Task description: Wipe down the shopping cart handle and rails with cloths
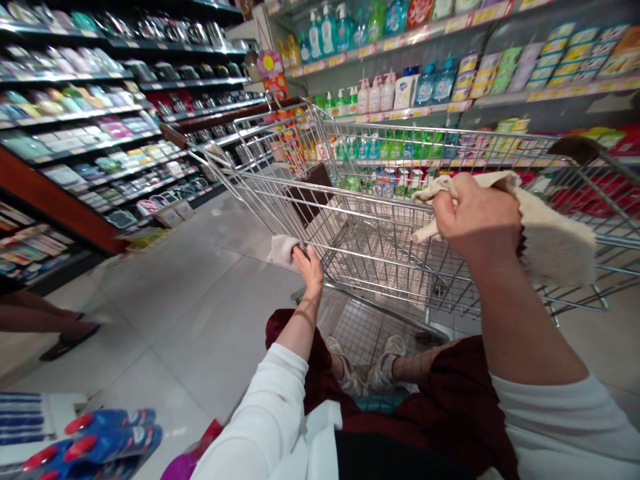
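A wire shopping cart (380, 257) stands in front of my knees. My right hand (477, 213) is closed around a beige cloth (555, 233) at the cart's near top rail. Part of that cloth hangs down to the right of my wrist, and a rolled end pokes out by my thumb. Lower and to the left, my left hand (310, 267) holds a pale greyish cloth (283, 250) at the cart's lower left end. The fingertips of that hand are partly hidden by the cloth.
Shelves of pump bottles (327, 30) and tubs rise behind the cart. At the left, shelves (70, 113) hold kitchenware. Another person's legs (45, 320) are at the left edge. Blue bottles with red caps (113, 433) lie at the lower left, beside the tiled floor (165, 320).
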Available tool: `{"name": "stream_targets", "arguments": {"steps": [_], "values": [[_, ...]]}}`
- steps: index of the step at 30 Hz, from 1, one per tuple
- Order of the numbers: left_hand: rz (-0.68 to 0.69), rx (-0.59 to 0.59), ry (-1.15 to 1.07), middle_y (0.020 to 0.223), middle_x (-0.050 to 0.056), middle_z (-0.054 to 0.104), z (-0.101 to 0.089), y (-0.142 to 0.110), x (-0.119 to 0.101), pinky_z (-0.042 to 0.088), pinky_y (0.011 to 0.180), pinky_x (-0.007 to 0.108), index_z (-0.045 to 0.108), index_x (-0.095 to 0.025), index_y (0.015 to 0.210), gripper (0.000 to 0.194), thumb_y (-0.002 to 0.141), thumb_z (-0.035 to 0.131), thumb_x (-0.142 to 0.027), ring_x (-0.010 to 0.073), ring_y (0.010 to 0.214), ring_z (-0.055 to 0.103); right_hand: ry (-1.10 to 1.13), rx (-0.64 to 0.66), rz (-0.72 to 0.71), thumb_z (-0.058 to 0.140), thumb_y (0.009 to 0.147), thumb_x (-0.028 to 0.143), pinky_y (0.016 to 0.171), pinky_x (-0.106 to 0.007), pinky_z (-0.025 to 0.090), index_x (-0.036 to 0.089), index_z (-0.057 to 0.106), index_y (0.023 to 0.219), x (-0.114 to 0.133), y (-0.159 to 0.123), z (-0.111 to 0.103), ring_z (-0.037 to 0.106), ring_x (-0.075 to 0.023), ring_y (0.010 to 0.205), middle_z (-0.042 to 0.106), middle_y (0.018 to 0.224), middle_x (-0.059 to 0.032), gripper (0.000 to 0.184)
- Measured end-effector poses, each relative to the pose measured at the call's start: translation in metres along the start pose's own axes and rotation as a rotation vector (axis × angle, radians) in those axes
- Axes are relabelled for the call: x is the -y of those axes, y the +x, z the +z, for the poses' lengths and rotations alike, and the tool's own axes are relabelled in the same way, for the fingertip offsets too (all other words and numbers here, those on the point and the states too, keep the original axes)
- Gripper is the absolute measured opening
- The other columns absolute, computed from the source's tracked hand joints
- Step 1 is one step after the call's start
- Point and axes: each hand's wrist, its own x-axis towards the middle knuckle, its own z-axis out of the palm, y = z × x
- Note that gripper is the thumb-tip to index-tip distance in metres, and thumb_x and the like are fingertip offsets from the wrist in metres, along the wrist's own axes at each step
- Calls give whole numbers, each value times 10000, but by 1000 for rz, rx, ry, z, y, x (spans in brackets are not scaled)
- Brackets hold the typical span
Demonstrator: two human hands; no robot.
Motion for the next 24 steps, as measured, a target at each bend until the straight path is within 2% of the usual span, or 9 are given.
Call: {"name": "stream_targets", "arguments": {"steps": [3,6,9,11,16,19,21,24], "values": [[-51,58,17,1600,266,466,9,-33,21,297,1295,390,416,-32,1554,635,1007,516,-337,289,1552,401,-27,-13,-2,401,982,367,655,-347,307,168,708,1139,0,0,-1,576,-239,731,664,833,-144,398],[-107,96,30,1443,265,597,9,-54,42,374,1244,424,565,-50,1398,505,950,583,-282,320,1430,538,-46,2,-6,380,992,373,649,-346,290,162,701,1143,0,0,-2,573,-235,718,667,838,-148,413],[-148,92,30,1171,202,702,2,-59,52,482,1127,474,652,-114,1137,261,937,526,-223,315,1196,667,-33,9,-22,374,991,366,655,-350,316,160,695,1144,0,-1,-1,588,-251,744,672,857,-166,411],[-140,57,21,1067,146,702,-2,-54,48,509,1079,490,636,-159,1054,211,954,459,-215,288,1096,679,-37,1,-26,378,984,358,653,-348,333,164,693,1141,0,-1,-1,598,-263,765,674,855,-171,402],[53,-40,-19,1290,149,627,-10,-31,4,403,1208,399,626,-176,1203,296,1006,455,-316,247,1314,561,-50,-9,-42,351,986,355,661,-355,359,173,685,1147,-1,-1,-1,622,-282,807,688,872,-181,413],[189,-34,13,1359,194,604,-6,-28,-13,361,1251,435,626,-146,1279,388,996,488,-374,294,1380,522,-34,-7,-46,347,988,352,677,-367,366,170,683,1158,0,-1,-3,628,-287,817,692,887,-190,418],[181,30,60,1463,234,557,2,-36,-13,319,1283,483,576,-116,1384,493,981,511,-390,337,1468,452,-24,4,-44,355,987,356,675,-365,367,173,683,1165,1,-1,-3,627,-285,816,692,889,-188,416],[97,186,82,1586,263,468,16,-57,2,299,1302,537,447,-71,1537,648,975,527,-383,377,1550,377,-28,6,-40,360,986,358,670,-360,370,179,679,1171,0,0,-3,625,-281,814,694,891,-184,410]]}}
